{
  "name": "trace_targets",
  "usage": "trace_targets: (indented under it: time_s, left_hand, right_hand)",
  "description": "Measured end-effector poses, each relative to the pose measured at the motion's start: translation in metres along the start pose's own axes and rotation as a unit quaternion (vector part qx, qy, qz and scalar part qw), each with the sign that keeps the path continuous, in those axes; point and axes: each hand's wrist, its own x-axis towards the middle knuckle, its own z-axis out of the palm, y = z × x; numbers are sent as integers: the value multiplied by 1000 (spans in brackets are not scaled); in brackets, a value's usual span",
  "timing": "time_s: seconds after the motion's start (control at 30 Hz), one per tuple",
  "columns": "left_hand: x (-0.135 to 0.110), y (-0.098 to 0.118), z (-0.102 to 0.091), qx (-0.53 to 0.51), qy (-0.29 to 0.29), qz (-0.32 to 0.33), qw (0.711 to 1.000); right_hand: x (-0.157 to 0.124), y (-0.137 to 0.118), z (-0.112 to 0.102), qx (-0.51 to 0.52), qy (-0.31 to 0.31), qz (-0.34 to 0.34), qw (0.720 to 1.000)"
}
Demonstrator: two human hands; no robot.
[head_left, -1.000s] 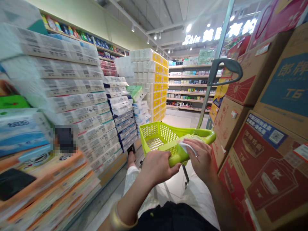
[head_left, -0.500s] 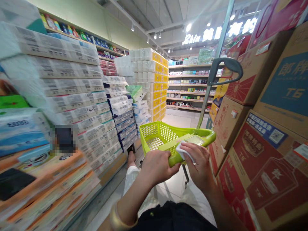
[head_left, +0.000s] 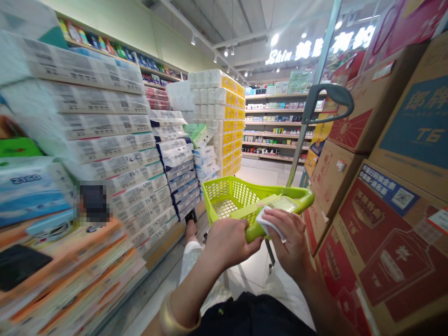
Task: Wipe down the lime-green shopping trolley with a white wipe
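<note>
We have our left hand (head_left: 231,240) curled closed around the near green handle of a lime-green plastic mesh basket (head_left: 227,196), which is held in front of us at waist height. Our right hand (head_left: 290,238) is bent over that same handle, its fingers pressing a crumpled white paper tissue (head_left: 268,223) against the plastic, pinched and not spread. A gold bangle (head_left: 171,317) circles the left wrist.

Left of the basket rise tall stacks of plastic-wrapped white tissue packs (head_left: 112,140), close beside it. Right of the basket, brown cardboard cartons printed in red and blue (head_left: 381,242) are piled just beside it. A slim metal pole with a curved grey handle (head_left: 301,144) stands up from the basket's far edge. Beyond the basket stands a stack of white-and-yellow paper roll packs (head_left: 219,121), and well past it are shelves of boxed goods (head_left: 276,126).
</note>
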Motion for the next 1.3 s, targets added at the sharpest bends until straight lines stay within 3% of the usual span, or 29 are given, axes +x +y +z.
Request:
trace_targets:
  time_s: [0.17,0.43,0.67,0.9,0.97,1.17,1.3]
  left_hand:
    - [0,0,-1,3,0,3,1000]
    - [0,0,0,-5,9,0,1000]
    - [1,-2,2,-3,1,2,1000]
    - [0,-2,1,-2,2,3,1000]
    - [0,-1,1,-3,-1,0,1000]
    - [1,-1,1,-2,-3,-1,1000]
    - [0,-1,2,-2,-1,1,1000]
  right_hand:
    - [5,23,-5,-21,83,69,994]
    - [-6,-10,3,8,0,-29,1000]
    - [1,29,-6,-11,104,77,992]
    - [-8,3,3,2,47,-5,999]
    - [-7,7,3,-3,48,0,999]
    - [-3,32,-1,-8,134,87,987]
    - [-6,17,3,4,87,31,996]
